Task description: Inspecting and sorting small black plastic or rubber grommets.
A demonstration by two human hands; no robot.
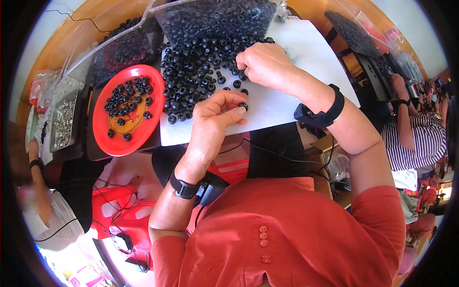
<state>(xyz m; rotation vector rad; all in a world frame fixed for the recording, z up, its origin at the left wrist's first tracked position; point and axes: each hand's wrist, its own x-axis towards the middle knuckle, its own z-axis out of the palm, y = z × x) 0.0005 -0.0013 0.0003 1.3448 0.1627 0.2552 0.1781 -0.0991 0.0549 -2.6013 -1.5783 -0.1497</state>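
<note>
"Black round-headed plastic fittings [191, 79]: position?"

"Loose heap on the white sheet [272, 112], in front of the person. One single fitting [244, 106] is in the left hand [210, 115], near the right side of the heap."

"State of grip?"

"Left: thumb and fingers closed to the width of the piece, pinching it. Right hand [265, 62]: at the heap's right edge, fingers curled down. Tips hidden from where I stand; cannot tell how wide they are spread or whether they have hold of anything."

"Containers, with contents?"

"Four noted. Clear plastic bin [220, 28], far edge of the sheet: many similar black pieces, seen through its wall. Red plate [100, 126], left of the sheet: black fittings bunched toward the far half, a few strays on the near side, orange-yellow print beneath. Second clear bin [107, 44], beyond the plate: dark pieces, type not resolved. Metal tray [75, 112], farther left: small silvery parts, too small to identify."

"Wrists?"

"Black strap [184, 188] on the left, another [337, 106] on the right."
</note>
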